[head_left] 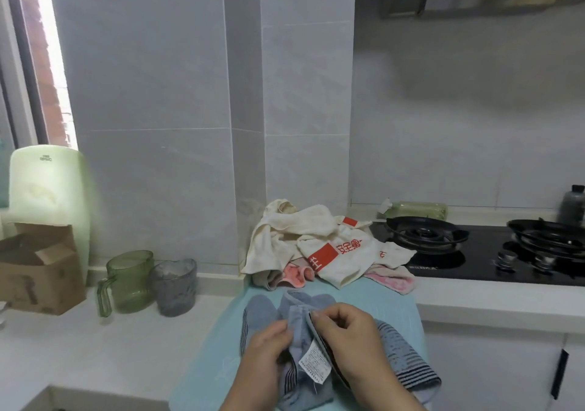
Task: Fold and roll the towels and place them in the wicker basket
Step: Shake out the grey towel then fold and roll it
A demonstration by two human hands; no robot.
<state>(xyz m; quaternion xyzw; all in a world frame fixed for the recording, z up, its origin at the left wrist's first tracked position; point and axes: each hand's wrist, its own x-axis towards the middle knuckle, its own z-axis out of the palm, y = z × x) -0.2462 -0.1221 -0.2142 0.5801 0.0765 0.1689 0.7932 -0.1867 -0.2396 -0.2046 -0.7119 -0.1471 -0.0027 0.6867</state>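
Blue terry towel w/ dark striped ends lies bunched on pale blue mat on white counter. Left hand & right hand each pinch its folded edge, fingers curled on fabric, white care label hanging btwn them. Cream towels w/ red print heaped behind the mat.

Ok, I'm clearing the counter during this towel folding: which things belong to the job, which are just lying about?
Job: blue towel, pinched by left hand and right hand; white towels; pink cloth.
Lying about: green jug; grey cup; cardboard box; stove; green bottle.
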